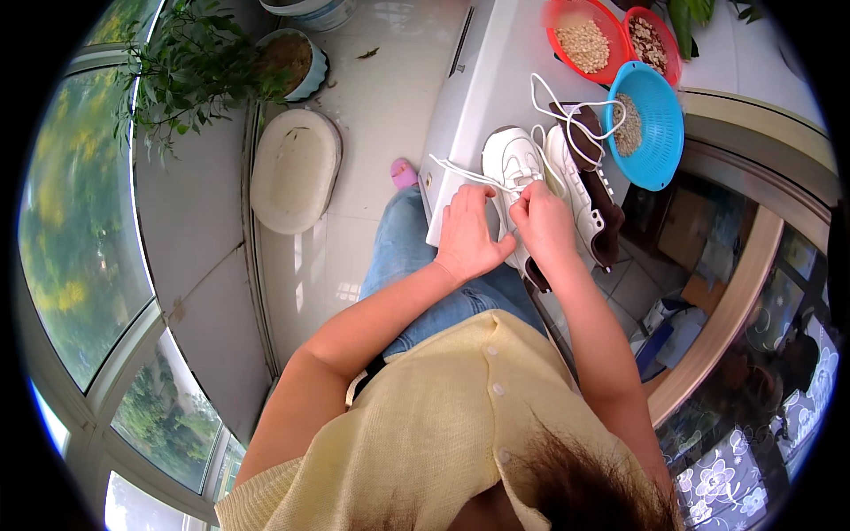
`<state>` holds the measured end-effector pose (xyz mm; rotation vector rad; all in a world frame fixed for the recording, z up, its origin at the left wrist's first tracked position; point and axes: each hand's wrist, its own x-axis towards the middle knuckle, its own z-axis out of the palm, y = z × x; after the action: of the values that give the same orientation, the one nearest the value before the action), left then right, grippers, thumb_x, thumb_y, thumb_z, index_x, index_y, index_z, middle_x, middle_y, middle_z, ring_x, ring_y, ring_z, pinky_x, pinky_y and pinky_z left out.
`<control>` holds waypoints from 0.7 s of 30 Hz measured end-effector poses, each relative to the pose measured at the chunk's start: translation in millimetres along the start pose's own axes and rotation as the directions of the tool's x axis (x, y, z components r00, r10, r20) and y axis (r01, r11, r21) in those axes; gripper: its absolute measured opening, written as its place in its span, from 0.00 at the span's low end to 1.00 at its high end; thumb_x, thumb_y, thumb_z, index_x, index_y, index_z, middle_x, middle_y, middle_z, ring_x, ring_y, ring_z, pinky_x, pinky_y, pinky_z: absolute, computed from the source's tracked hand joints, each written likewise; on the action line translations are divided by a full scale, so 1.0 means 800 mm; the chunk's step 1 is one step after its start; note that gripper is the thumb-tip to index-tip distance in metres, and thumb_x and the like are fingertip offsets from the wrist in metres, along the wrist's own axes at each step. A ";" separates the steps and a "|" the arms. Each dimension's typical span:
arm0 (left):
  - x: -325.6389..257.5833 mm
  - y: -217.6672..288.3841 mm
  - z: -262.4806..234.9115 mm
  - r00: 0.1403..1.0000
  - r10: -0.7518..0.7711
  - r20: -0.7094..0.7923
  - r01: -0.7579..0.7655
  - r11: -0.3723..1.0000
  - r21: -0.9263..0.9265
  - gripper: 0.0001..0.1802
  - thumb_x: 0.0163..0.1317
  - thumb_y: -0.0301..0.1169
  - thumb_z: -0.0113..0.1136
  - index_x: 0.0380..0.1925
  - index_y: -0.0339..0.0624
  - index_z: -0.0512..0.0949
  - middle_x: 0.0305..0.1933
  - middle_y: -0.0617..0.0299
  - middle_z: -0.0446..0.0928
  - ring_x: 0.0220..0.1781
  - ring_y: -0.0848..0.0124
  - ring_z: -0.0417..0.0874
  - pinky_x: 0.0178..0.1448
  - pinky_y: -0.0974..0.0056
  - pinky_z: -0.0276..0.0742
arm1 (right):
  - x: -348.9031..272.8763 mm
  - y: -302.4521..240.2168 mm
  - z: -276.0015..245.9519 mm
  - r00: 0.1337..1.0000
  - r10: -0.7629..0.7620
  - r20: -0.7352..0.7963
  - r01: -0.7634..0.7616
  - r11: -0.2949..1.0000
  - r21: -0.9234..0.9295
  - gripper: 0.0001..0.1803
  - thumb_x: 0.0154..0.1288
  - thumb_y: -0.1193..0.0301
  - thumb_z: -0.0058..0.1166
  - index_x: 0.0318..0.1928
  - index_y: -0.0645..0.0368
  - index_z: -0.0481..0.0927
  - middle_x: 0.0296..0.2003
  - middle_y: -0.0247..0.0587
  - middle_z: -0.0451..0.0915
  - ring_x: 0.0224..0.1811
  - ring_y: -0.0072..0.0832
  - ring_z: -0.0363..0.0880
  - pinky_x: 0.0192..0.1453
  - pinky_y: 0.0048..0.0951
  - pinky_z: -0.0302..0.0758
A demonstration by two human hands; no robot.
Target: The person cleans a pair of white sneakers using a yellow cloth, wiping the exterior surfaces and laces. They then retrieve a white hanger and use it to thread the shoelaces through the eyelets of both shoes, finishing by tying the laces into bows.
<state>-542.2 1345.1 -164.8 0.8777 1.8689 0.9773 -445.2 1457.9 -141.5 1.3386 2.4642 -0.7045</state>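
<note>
A white sneaker point(512, 152) lies toe away from me on the white surface in front of me, with a white shoelace point(465, 171) trailing left from its lacing. My right hand point(544, 219) is closed in a pinch at the lacing, on the shoelace; the fingertips partly hide the grip. On the shoe's left side is my left hand point(471, 232), fingertips by the lace and thumb held apart. Beside it on the right sits a second white sneaker point(575, 199), its dark brown tongue point(580, 137) pulled out and a loose lace looping over it.
A blue basket point(660, 133) and two red baskets point(611, 26) with dried foods stand beyond the shoes. To the left, an oval basin point(292, 173) and a potted plant point(310, 66) stand on the tiled floor point(381, 97). A wooden-framed opening point(730, 310) is at right.
</note>
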 end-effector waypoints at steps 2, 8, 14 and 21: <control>-0.018 0.025 0.003 0.983 -0.077 0.165 0.051 0.986 0.157 0.48 0.49 0.38 0.67 0.66 0.31 0.52 0.53 0.43 0.72 0.56 0.48 0.75 0.57 0.51 0.71 | -0.004 0.000 -0.001 0.999 0.029 0.017 -0.030 0.998 0.047 0.11 0.60 0.67 0.53 0.33 0.64 0.74 0.27 0.56 0.82 0.32 0.50 0.83 0.37 0.48 0.79; -0.022 0.022 0.049 0.969 -0.162 0.188 0.167 0.986 -0.014 0.59 0.55 0.36 0.65 0.72 0.28 0.31 0.41 0.39 0.79 0.40 0.44 0.82 0.45 0.50 0.78 | 0.010 -0.005 0.001 0.999 -0.009 0.032 0.010 0.999 -0.031 0.12 0.61 0.65 0.54 0.34 0.63 0.76 0.26 0.53 0.81 0.32 0.51 0.82 0.38 0.50 0.77; -0.023 0.022 0.049 0.942 -0.265 0.207 0.301 0.938 -0.172 0.57 0.55 0.33 0.64 0.73 0.32 0.33 0.51 0.30 0.75 0.49 0.40 0.80 0.51 0.48 0.77 | -0.057 0.008 -0.046 0.991 -0.128 0.027 0.123 0.980 0.153 0.10 0.59 0.68 0.54 0.33 0.64 0.75 0.22 0.50 0.79 0.25 0.43 0.80 0.32 0.43 0.76; -0.032 0.017 0.065 0.965 -0.251 0.071 0.260 0.947 -0.188 0.54 0.55 0.28 0.59 0.75 0.39 0.34 0.36 0.45 0.78 0.39 0.52 0.82 0.48 0.55 0.78 | -0.179 0.014 -0.239 0.831 -0.534 -0.158 0.141 -0.074 0.987 0.12 0.58 0.74 0.59 0.22 0.60 0.71 0.15 0.33 0.71 0.14 0.20 0.64 0.18 0.21 0.59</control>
<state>-482.6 1344.5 -161.9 0.5212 1.7594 0.9505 -355.1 1460.6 79.9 0.5051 1.7544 -2.9742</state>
